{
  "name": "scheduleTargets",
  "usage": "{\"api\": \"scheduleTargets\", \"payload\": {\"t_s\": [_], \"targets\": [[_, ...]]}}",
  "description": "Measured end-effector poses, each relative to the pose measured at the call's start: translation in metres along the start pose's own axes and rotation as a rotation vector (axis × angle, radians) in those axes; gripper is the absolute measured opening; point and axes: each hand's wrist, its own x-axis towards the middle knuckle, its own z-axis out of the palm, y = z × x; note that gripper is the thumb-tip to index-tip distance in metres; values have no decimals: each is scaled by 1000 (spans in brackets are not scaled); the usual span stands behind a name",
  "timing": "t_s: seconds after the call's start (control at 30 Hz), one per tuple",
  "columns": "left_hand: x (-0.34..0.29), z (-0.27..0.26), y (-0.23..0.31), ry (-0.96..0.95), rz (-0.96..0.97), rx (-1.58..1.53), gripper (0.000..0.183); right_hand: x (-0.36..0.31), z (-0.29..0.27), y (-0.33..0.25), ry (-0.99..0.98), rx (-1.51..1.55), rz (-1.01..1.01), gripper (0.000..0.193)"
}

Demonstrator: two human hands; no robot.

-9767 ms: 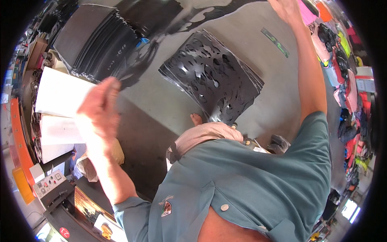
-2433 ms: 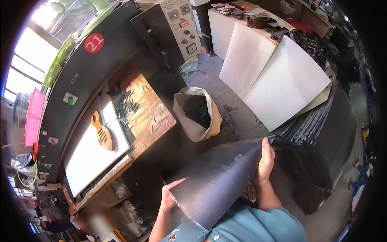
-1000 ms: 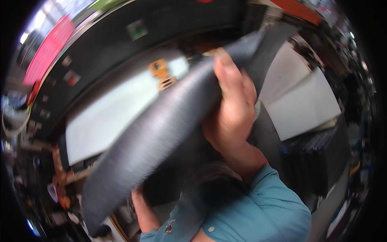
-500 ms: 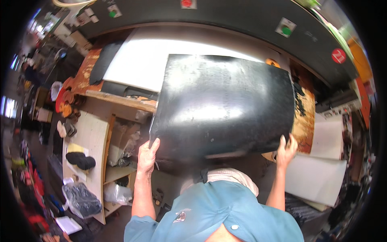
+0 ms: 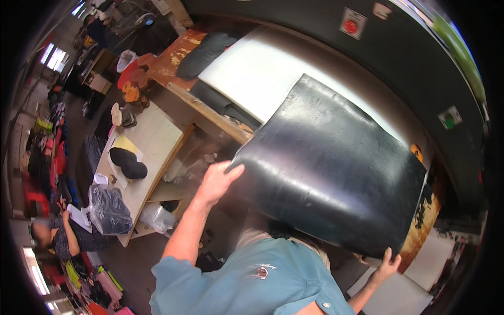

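I hold a large black rubber sheet (image 5: 331, 163) flat in front of me, above the machine's white cutting bed (image 5: 262, 73). My left hand (image 5: 218, 181) grips the sheet's near left edge. My right hand (image 5: 386, 265) grips its near right corner from below. The sheet bows slightly and hides most of the bed's right part.
A wooden side table (image 5: 152, 144) at left carries a black shoe-shaped piece (image 5: 128, 164) and a plastic bag (image 5: 107, 207). Another dark sheet (image 5: 205, 52) lies at the bed's far end. A seated person (image 5: 73, 236) is at lower left. White boards (image 5: 415, 273) lean at lower right.
The sheet was rolled and swung about earlier; it is now spread flat. Since half a second ago it has shifted right over the white bed as my view turned.
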Motion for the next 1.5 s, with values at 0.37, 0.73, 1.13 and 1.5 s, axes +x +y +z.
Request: {"api": "scheduleTargets", "payload": {"t_s": [0.37,0.73,1.13,1.5], "targets": [[333,61,152,290,596,296,47,272,206,-104,-132,-561,-182,70],[279,55,12,-24,969,896,86,133,317,-62,-216,-1101,-701,64],[264,59,23,-217,893,692,84,239,382,-72,-290,-692,-880,59],[260,54,33,-124,873,997,83,193,392,-96,-183,-900,-679,59]]}}
